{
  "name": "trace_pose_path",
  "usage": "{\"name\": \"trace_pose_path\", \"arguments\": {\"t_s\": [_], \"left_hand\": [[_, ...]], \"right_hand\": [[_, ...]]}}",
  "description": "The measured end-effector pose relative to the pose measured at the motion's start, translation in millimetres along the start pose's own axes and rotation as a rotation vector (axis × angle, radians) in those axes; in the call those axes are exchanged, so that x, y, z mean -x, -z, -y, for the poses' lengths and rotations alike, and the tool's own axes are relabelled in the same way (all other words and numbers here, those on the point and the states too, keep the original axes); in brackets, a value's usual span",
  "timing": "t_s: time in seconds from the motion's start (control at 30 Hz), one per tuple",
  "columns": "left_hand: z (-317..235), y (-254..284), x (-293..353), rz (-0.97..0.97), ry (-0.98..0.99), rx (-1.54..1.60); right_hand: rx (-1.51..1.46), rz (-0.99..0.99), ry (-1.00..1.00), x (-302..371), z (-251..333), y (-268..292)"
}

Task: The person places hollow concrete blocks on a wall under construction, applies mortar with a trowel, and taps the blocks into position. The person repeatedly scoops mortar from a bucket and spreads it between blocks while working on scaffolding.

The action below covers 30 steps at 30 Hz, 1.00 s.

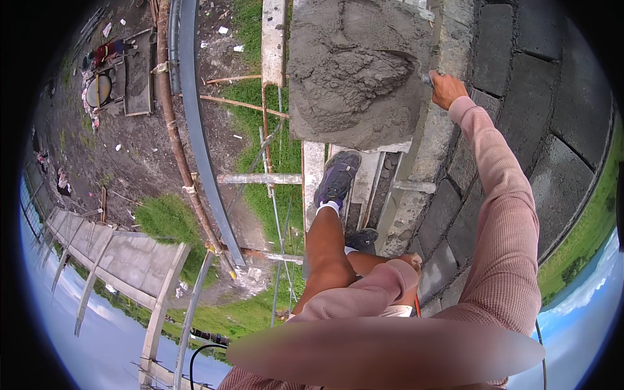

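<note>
My right hand (448, 90) is closed around the handle of a trowel (426, 77). The trowel's thin blade is partly sunk in a heap of wet grey mortar (351, 84), which lies on a flat board ahead of my feet. Close to my body, my left hand (411, 261) is beside the block wall (465, 201) with its fingers curled. Whatever it may hold is hidden; a narrow red-orange strip (417, 307) shows just below it. My left arm crosses in front of my legs.
I stand on narrow scaffold planks (314, 188), with a shoe (338, 177) near the mortar board. Metal tubes (260, 179) and a wooden pole (175, 136) edge the drop on the left. Grass and dirt lie far below. The block wall rises on the right.
</note>
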<state>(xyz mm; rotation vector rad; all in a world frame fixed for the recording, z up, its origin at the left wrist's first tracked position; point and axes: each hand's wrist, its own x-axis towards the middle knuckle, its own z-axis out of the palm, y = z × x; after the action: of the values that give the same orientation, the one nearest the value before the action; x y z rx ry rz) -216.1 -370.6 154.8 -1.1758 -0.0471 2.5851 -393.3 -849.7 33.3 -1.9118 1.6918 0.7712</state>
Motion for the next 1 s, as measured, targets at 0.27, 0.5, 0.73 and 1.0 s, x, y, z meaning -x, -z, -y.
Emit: {"name": "trace_pose_path", "arguments": {"t_s": [0.27,0.5,0.73,1.0], "left_hand": [[-15.5,12.1,46.5,-0.033,-0.049,-0.354],[33.4,25.2,13.1,0.005,-0.017,-0.602],[26.5,43.1,34.8,-0.284,-0.062,-0.901],[-14.3,40.1,116.6,0.244,0.157,-0.556]], "right_hand": [[-0.464,-0.025,-0.312,22.9,-37.2,-96.1],[-1.734,0.507,-0.169,2.7,58.0,-102.6],[-1.918,0.512,-0.061,100.3,75.1,-56.3],[-1.993,0.032,-0.086,377.0,83.7,3.6]]}}
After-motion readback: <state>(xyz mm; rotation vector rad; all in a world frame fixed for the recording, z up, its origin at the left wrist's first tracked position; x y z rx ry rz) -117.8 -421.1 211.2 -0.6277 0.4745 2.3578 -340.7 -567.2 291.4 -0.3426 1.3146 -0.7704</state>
